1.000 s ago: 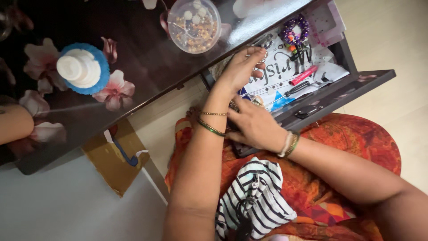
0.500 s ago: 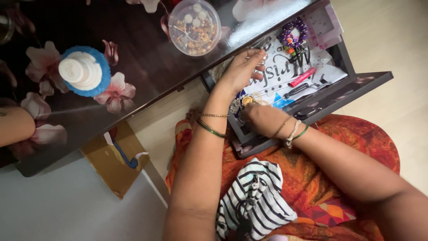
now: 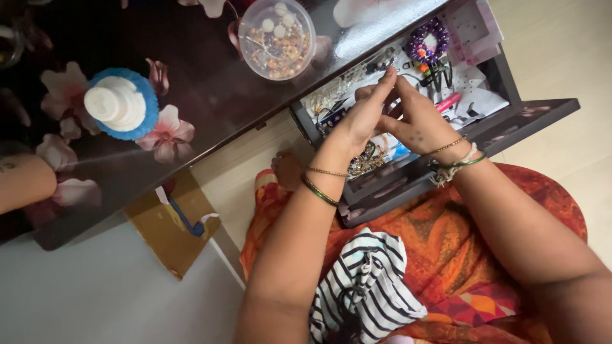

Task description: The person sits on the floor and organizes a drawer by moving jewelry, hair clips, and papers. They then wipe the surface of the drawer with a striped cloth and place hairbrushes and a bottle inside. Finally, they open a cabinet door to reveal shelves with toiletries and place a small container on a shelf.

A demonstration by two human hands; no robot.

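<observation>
Hands meet over the open drawer (image 3: 510,121); I see my left hand (image 3: 363,114) and right hand (image 3: 417,121) pinching together, perhaps on something tiny; gold jewellery (image 3: 370,156) lies at six o'clock below them, not yet lifted.

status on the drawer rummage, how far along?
Done: the drawer stands open and both hands are over it. In hand: the left hand and right hand meet fingertip to fingertip above the drawer; whatever they pinch is too small to tell. Left: gold jewellery, a purple bead bracelet and a pink pen lie loose inside, and the round clear bead box sits on the tabletop.
</observation>
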